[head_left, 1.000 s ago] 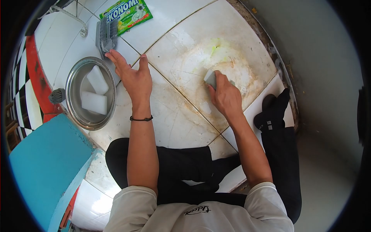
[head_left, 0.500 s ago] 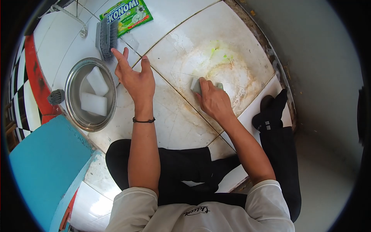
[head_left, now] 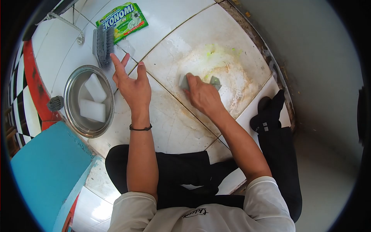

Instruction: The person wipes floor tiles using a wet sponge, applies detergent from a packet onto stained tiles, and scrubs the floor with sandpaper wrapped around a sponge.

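Leftmost, a round grey scrubber [head_left: 55,103] sits just left of the metal bowl [head_left: 70,116]; contact with the rim hard to tell. Inside the bowl, two white blocks [head_left: 92,110] lie at different angles, probably kept together by its curved wall. Beyond the bowl, slightly right, a grey brush [head_left: 103,46] rests on its side, bristles facing right, perhaps since its edge gives a steady rest; its far end overlaps a green packet [head_left: 123,20] lying flat on the tiled floor [head_left: 166,133]. Right of the bowl, the left hand [head_left: 133,88] is raised near the brush, fingers spread, grip released and empty; likely a balance for the other arm. Well to the bowl's right, the right hand [head_left: 203,96] is palm down, grip clasping a grey-green pad [head_left: 183,82] that shows either side of the fingers. Pad appears pressed to the floor, held across its middle, presumably to spread pressure. Brown and yellow-green marks [head_left: 221,69] reach farthest from the bowl.
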`<state>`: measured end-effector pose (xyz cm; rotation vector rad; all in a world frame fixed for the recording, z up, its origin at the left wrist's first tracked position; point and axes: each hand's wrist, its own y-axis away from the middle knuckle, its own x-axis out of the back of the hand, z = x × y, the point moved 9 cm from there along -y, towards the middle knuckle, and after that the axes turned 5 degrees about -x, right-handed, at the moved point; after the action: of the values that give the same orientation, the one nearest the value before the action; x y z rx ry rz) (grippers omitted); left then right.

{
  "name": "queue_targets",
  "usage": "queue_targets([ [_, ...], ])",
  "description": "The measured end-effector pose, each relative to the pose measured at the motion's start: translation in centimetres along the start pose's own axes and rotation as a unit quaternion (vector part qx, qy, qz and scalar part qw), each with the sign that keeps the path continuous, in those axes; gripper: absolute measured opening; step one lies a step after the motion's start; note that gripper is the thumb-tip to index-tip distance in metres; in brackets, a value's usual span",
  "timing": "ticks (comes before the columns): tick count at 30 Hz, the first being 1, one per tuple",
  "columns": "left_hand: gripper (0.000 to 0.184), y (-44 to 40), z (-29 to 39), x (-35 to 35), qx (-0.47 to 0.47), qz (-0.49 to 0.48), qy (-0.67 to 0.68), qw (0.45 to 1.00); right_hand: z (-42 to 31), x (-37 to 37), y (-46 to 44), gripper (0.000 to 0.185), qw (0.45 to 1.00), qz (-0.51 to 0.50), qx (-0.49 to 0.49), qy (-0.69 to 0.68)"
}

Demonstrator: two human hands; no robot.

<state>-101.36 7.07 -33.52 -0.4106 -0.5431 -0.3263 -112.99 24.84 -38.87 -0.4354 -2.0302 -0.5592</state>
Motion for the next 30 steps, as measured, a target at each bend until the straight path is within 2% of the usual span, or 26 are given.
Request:
queue_targets([
  [1, 0.08, -0.3, 0.5, 0.5, 0.001, 0.001, 0.012, 1.0, -0.4, -0.6, 0.8, 0.044, 0.999, -0.031, -0.012, 0.007],
  [3, 0.073, -0.9, 1.8, 2.0, 0.002, 0.02, 0.059, 0.998, 2.4, 0.8, 1.5, 0.043, 0.999, 0.001, -0.044, 0.032],
  [7, 0.059, -0.2, 5.7, 3.1, -0.018, -0.014, 0.158, 0.987, 16.4, 7.8, -0.4, 0.045, 0.966, 0.122, -0.223, 0.055],
  [9, 0.049, 2.0, 10.0, 2.0, -0.08, -0.112, 0.151, 0.979, 20.0, 10.0, -2.8, 0.043, 0.95, 0.141, -0.268, 0.072],
  [10, 0.042, 3.7, 12.0, 0.5, -0.125, -0.178, 0.201, 0.955, 19.1, 9.9, -3.8, 0.042, 0.958, 0.135, -0.245, 0.067],
  [11, 0.032, 6.2, 14.0, -1.4, -0.161, -0.291, 0.27, 0.904, 17.1, 9.3, -5.2, 0.041, 0.964, 0.128, -0.224, 0.061],
  [12, 0.025, 9.3, 16.1, -3.2, -0.196, -0.448, 0.29, 0.823, 15.0, 8.6, -6.6, 0.039, 0.97, 0.122, -0.201, 0.057],
  [13, 0.021, 13.3, 16.6, -4.8, -0.195, -0.562, 0.318, 0.738, 11.7, 6.8, -7.0, 0.043, 0.984, 0.115, -0.128, 0.035],
  [15, 0.022, 23.3, 14.6, -6.8, -0.164, -0.799, 0.216, 0.536, 4.9, 3.4, -5.2, 0.041, 0.997, 0.039, -0.056, 0.032],
  [17, 0.035, 28.9, 12.3, -6.2, -0.154, -0.892, 0.113, 0.409, 2.2, 1.6, -2.8, 0.045, 0.998, -0.035, -0.033, 0.027],
  [20, 0.046, 31.9, 9.0, -5.6, -0.181, -0.914, 0.033, 0.361, 9.5, 5.0, -2.5, 0.047, 0.988, 0.083, -0.115, 0.062],
  [21, 0.047, 31.4, 8.9, -5.7, -0.177, -0.913, 0.035, 0.366, 12.9, 7.1, -2.7, 0.048, 0.975, 0.131, -0.156, 0.087],
  [23, 0.05, 29.4, 9.2, -6.6, -0.167, -0.909, 0.041, 0.379, 19.2, 10.3, -3.1, 0.046, 0.944, 0.151, -0.265, 0.128],
  [25, 0.051, 27.8, 9.4, -7.5, -0.145, -0.903, 0.061, 0.399, 20.1, 10.3, -4.1, 0.046, 0.945, 0.152, -0.262, 0.121],
  [27, 0.051, 27.4, 9.2, -7.9, -0.124, -0.906, 0.07, 0.399, 16.5, 9.4, -4.2, 0.044, 0.958, 0.14, -0.235, 0.091],
  [30, 0.052, 28.0, 8.9, -7.3, -0.14, -0.915, 0.043, 0.377, 6.1, 2.8, -1.8, 0.048, 0.99, 0.049, -0.131, 0.029],
])
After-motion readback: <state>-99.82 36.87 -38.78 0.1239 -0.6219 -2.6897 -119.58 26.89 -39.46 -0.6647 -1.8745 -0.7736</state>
